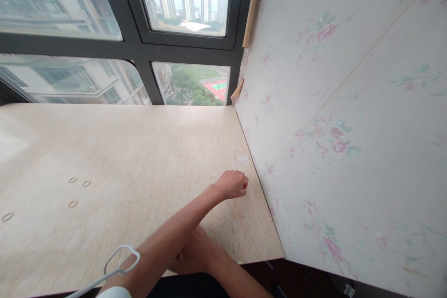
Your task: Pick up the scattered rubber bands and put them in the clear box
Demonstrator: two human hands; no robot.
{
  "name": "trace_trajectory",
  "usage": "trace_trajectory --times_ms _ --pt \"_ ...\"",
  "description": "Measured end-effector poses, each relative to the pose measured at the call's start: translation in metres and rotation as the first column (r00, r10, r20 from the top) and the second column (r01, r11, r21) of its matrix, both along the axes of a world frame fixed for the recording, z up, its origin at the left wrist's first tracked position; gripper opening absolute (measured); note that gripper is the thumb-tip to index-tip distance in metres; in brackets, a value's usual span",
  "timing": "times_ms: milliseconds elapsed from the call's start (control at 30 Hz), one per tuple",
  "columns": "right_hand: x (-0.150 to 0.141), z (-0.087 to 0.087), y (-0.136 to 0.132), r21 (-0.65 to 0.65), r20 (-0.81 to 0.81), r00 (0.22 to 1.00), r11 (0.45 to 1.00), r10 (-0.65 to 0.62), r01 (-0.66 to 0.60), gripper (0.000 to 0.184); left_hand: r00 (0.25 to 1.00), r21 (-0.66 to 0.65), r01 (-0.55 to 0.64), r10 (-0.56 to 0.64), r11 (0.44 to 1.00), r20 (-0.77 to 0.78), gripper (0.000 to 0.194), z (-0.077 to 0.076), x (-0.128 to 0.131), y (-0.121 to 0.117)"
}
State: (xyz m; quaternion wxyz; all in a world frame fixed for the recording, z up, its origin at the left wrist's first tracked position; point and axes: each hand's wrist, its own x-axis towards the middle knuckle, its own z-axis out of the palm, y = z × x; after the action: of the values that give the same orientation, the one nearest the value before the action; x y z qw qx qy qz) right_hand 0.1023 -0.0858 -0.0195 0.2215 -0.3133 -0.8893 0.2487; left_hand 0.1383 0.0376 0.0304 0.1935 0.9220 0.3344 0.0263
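My left hand [233,184] is curled into a fist above the pale marble-look sill, near the wall. A thin light band shows at its knuckles; whether anything lies inside the fist is hidden. The left forearm crosses over my right hand [193,252], which is low at the sill's front edge. The fingers of that hand look curled, though the forearm covers most of them. To the left, several thin tan rings, like rubber bands, lie flat and apart, among them one ring [72,180], a second ring [86,183] and a third ring [73,204].
A white loop on a strap [122,260] hangs by my left forearm. The sill [139,149] ends at a dark-framed window [188,53] ahead. A wall with floral wallpaper [335,102] closes the right side; its paper peels by the window corner.
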Motion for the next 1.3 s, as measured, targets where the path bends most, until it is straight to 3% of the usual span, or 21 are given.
trace_trajectory --times_ms 133,267,533,633,867,1067,1167,1300 --pt "0.002 0.004 0.000 -0.027 0.014 1.000 0.999 -0.024 0.024 0.020 1.000 0.008 0.002 -0.002 1.000 0.007 0.014 0.002 0.000 0.002" --pt "0.001 -0.001 0.000 0.005 0.047 0.999 1.000 -0.016 0.016 0.017 0.991 -0.004 -0.065 0.065 0.998 0.115 0.015 0.006 -0.012 0.004" --pt "0.000 -0.007 -0.001 0.059 0.070 0.997 0.997 0.042 -0.047 0.021 0.866 -0.148 -0.301 0.335 0.942 0.370 0.007 0.011 -0.073 -0.021" --pt "0.001 -0.007 -0.002 0.045 0.033 0.998 0.997 0.058 -0.060 0.025 0.798 -0.177 -0.427 0.462 0.887 0.387 0.003 0.003 -0.103 -0.039" --pt "0.000 -0.011 -0.006 -0.027 -0.135 0.991 1.000 0.011 -0.015 0.021 0.627 -0.106 -0.694 0.671 0.712 0.396 0.032 -0.034 -0.175 -0.072" --pt "0.000 -0.003 0.004 -0.281 -0.298 0.941 0.957 -0.157 0.071 0.021 0.626 0.105 -0.768 0.707 0.631 0.329 0.039 -0.058 -0.224 -0.102" --pt "-0.016 0.007 0.019 -0.266 -0.297 0.924 0.950 -0.241 0.163 0.022 0.626 0.161 -0.777 0.722 0.609 0.295 0.046 -0.061 -0.234 -0.113" --pt "-0.069 0.029 0.049 -0.264 -0.348 0.896 0.946 -0.276 0.189 0.021 0.646 0.074 -0.756 0.724 0.650 0.240 0.041 -0.060 -0.238 -0.117"
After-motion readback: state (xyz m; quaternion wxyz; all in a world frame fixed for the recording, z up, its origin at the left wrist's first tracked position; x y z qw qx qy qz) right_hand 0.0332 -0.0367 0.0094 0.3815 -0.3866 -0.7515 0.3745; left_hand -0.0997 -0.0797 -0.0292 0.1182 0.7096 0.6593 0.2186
